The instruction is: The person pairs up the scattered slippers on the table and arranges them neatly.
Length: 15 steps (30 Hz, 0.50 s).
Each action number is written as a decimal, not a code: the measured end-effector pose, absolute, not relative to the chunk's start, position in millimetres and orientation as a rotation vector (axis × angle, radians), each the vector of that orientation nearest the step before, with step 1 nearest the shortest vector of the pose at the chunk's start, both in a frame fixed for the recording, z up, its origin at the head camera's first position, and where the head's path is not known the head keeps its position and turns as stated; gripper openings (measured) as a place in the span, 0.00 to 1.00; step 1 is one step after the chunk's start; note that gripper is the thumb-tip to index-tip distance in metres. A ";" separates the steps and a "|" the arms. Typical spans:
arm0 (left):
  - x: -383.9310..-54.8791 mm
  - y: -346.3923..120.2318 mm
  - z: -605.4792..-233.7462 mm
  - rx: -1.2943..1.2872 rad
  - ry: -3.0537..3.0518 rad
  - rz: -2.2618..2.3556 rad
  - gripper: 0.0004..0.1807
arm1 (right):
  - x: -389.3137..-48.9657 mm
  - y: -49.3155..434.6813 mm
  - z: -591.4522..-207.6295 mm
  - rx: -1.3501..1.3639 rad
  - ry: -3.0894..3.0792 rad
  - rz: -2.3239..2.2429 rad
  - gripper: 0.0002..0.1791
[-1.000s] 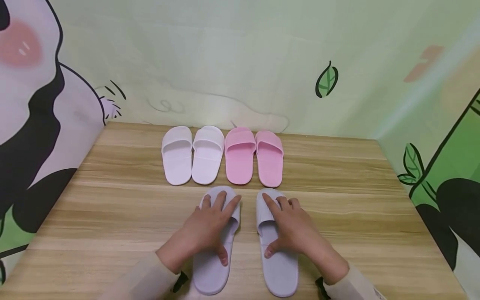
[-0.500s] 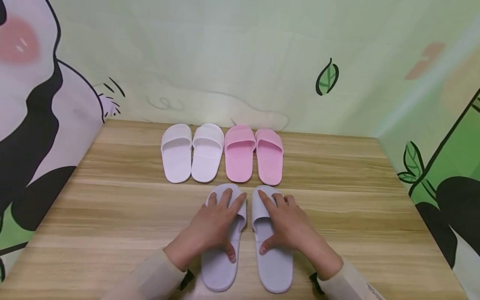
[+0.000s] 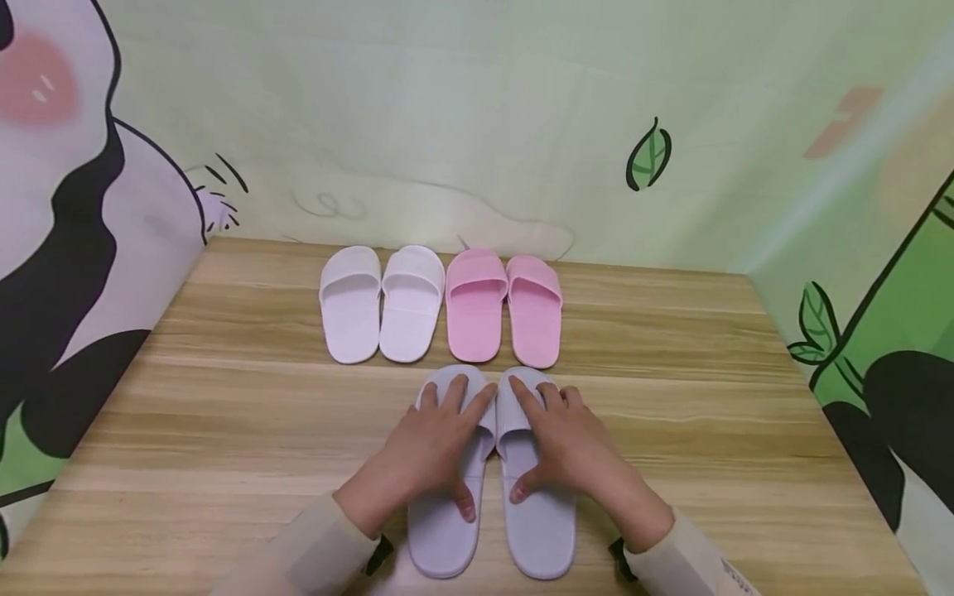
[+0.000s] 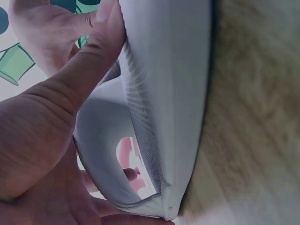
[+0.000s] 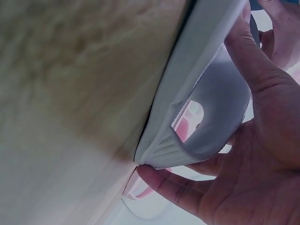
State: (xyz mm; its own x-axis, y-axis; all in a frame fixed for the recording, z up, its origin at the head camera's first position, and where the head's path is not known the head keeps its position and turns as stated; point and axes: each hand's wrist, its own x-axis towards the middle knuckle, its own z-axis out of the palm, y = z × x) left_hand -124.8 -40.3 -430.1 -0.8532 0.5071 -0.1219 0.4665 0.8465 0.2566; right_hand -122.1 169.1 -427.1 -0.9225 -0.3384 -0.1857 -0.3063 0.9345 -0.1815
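Two light grey-purple slide slippers lie side by side at the front of the head view, toes pointing away. Over the left slipper [image 3: 443, 546] my left hand [image 3: 426, 451] spreads its fingers across the strap, its thumb on the footbed. The right slipper [image 3: 541, 538] lies under my right hand [image 3: 577, 447] in much the same way. In the right wrist view, the little finger [image 5: 173, 187] runs straight along the slipper's outer side near the floor. The straps meet or nearly meet at the middle, while a narrow gap separates the heels.
Behind stands a row of white slippers [image 3: 352, 323] and pink slippers [image 3: 474, 327], close to the toes of the grey-purple pair. The wood-grain surface [image 3: 246, 389] ends at a printed wall [image 3: 477, 124] at the back, with more printed walls left and right.
Both hands have moved inward with their grey-purple slippers, narrowing the wide gap until the straps come together. The white and pink slippers stay put.
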 end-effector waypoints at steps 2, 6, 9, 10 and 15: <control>-125.2 -40.6 -430.3 0.752 2.833 0.324 0.84 | -121.9 168.8 -427.4 -0.491 2.875 -0.225 0.80; -127.2 -41.6 -430.2 0.738 2.798 0.347 0.86 | -122.0 169.7 -427.3 -0.489 2.868 -0.223 0.81; -128.8 -42.7 -429.4 0.722 2.757 0.364 0.87 | -122.2 170.9 -426.5 -0.480 2.852 -0.240 0.81; -129.5 -43.0 -428.8 0.718 2.744 0.363 0.87 | -122.2 171.3 -426.0 -0.478 2.845 -0.250 0.81; -131.9 -44.3 -422.5 0.730 2.694 0.344 0.87 | -122.1 174.8 -422.1 -0.482 2.801 -0.344 0.80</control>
State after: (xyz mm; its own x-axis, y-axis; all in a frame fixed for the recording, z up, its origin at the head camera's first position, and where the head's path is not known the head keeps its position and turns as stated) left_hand -131.9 -44.3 -422.5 -0.8150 0.5237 -0.2479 0.4446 0.8396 0.3121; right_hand -122.1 174.8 -422.1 -0.9057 -0.3563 -0.2297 -0.2901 0.9160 -0.2770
